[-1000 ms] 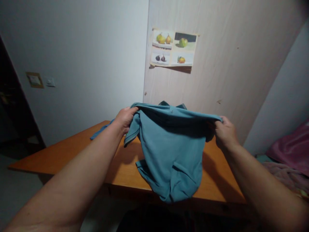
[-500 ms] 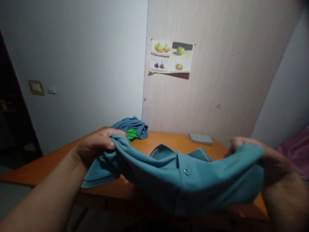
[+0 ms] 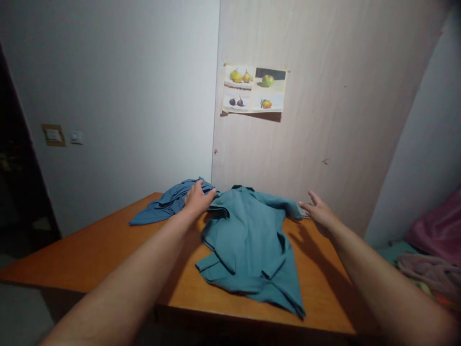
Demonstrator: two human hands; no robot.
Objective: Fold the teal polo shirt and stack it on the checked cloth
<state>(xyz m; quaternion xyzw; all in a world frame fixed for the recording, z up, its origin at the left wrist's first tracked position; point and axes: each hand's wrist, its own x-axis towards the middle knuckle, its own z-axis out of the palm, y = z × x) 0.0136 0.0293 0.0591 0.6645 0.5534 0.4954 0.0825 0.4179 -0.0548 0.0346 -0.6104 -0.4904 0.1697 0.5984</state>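
Note:
A teal polo shirt [image 3: 248,245] lies spread and rumpled on the orange wooden table [image 3: 90,245], collar toward the wall. My left hand [image 3: 199,198] rests at the shirt's far left shoulder, fingers curled against the fabric. My right hand [image 3: 319,210] hovers at the far right shoulder with its fingers stretched out and nothing in them. A darker blue garment [image 3: 167,204] lies bunched just left of my left hand.
A fruit picture [image 3: 254,89] is taped to the pale wooden panel behind the table. A wall switch [image 3: 75,138] sits on the left wall. Pink and mauve bedding [image 3: 432,250] lies at the right. The table's front edge runs near me.
The shirt, held up between both hands, has been laid down flat on the table farther away. My right hand has let go and opened.

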